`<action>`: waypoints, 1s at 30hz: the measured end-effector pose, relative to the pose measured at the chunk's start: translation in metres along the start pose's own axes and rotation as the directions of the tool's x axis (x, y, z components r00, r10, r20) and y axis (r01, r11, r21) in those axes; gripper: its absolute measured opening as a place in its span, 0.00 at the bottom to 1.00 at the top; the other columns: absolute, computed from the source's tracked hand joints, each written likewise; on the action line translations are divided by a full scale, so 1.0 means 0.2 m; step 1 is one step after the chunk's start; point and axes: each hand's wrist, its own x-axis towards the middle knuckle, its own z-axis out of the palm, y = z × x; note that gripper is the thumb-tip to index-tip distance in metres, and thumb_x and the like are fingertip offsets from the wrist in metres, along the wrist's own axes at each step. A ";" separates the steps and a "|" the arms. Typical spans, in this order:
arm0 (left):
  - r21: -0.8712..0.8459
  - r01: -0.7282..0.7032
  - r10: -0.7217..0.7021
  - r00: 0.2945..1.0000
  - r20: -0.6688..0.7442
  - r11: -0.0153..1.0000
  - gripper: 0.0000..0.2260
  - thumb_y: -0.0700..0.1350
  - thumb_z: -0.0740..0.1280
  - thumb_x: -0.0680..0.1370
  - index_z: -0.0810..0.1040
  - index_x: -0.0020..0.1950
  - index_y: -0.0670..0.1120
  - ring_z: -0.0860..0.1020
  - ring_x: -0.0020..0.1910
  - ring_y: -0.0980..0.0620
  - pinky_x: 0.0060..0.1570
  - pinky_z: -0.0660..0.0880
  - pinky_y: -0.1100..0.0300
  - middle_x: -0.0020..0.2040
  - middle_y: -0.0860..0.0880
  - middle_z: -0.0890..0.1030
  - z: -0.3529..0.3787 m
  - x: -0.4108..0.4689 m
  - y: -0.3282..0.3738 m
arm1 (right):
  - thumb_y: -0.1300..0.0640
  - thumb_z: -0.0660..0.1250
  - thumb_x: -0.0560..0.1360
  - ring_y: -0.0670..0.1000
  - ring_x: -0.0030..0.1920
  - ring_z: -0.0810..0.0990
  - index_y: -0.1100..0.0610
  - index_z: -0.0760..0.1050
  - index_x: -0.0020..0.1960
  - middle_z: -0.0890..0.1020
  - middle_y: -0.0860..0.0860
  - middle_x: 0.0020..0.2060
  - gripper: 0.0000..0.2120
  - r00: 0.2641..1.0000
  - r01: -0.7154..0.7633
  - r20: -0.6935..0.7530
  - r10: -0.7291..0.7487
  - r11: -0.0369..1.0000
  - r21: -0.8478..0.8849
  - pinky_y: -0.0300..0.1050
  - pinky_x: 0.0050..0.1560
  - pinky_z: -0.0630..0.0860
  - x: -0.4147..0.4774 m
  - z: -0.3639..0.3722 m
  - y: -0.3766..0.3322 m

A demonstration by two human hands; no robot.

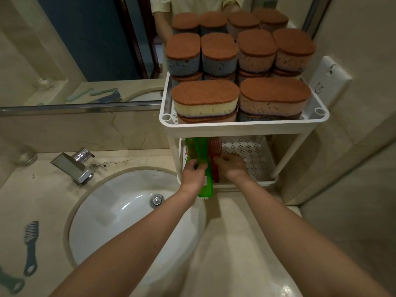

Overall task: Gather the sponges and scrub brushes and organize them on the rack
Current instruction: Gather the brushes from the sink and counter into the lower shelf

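**Brushes going onto the lower shelf**

Two grey brushes [30, 247] lie on the table [235, 232] left of the sink [120, 211]. Further out, the left hand [192, 176] has its grip closed around a green scrub brush [202, 166], while the right hand [232, 166] pinches a red scrub brush [214, 146], both at the rack [244, 126] lower shelf. Stacked sponges [205, 99] fill the top tray.

Left hand [192, 176] grips green brush [202, 168] at rack [244, 127]; right hand [232, 166] touches red brush [214, 150].
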 end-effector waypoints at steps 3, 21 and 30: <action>-0.002 -0.004 0.004 1.000 0.013 1.000 0.13 0.46 0.60 0.81 0.73 0.65 0.45 0.76 0.53 0.46 0.50 0.72 0.57 0.56 0.46 0.78 0.05 0.03 0.04 | 0.53 0.67 0.76 0.50 0.26 0.72 0.56 0.74 0.32 0.75 0.50 0.23 0.15 0.997 -0.079 0.045 0.067 0.940 0.333 0.36 0.25 0.66 -0.07 -0.04 -0.01; 0.103 -0.126 0.119 0.991 0.065 0.987 0.16 0.44 0.54 0.84 0.69 0.71 0.47 0.71 0.56 0.53 0.55 0.66 0.62 0.62 0.50 0.74 0.13 0.11 0.07 | 0.54 0.74 0.70 0.50 0.34 0.81 0.57 0.81 0.37 0.83 0.52 0.33 0.07 0.993 -0.113 0.040 0.113 0.993 -0.015 0.38 0.35 0.75 0.04 -0.16 0.04; 0.165 -0.164 0.154 0.985 0.072 0.973 0.17 0.44 0.53 0.84 0.67 0.73 0.46 0.69 0.67 0.48 0.59 0.63 0.64 0.69 0.48 0.71 0.10 0.10 -0.01 | 0.49 0.71 0.73 0.53 0.41 0.82 0.53 0.79 0.34 0.83 0.53 0.37 0.12 0.992 -0.109 0.039 0.121 0.968 -0.228 0.47 0.48 0.81 0.09 -0.06 0.09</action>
